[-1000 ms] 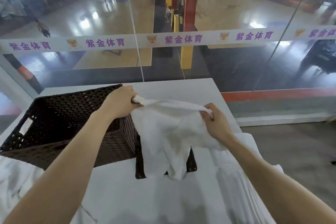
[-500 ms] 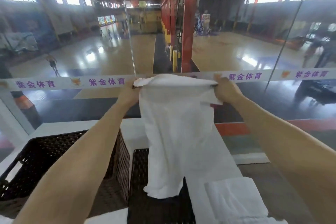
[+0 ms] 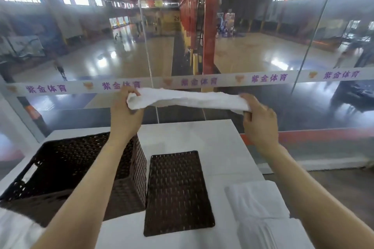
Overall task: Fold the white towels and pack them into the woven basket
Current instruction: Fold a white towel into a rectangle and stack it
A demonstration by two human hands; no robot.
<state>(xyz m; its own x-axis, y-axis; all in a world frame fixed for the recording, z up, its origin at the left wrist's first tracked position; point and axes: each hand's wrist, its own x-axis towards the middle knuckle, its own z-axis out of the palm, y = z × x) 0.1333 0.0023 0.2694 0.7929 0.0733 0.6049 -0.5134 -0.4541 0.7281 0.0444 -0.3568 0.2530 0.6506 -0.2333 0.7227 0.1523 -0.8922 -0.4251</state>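
Note:
A white towel [image 3: 188,99] is stretched level in the air above the table's far edge, seen edge-on as a narrow band. My left hand [image 3: 125,113] grips its left end and my right hand [image 3: 258,119] grips its right end. The dark brown woven basket [image 3: 60,170] stands on the left of the white table [image 3: 202,137], under my left forearm. Its inside looks dark, with no towel visible. More white towels [image 3: 261,214] lie stacked at the table's right front.
A flat dark woven lid [image 3: 176,192] lies on the table right of the basket. White cloth [image 3: 14,230] shows at the bottom left corner. A glass wall with a printed white strip [image 3: 267,78] stands just behind the table.
The towel first hung down from both hands in front of me; now it has swung up to lie level between them. My hands have spread further apart.

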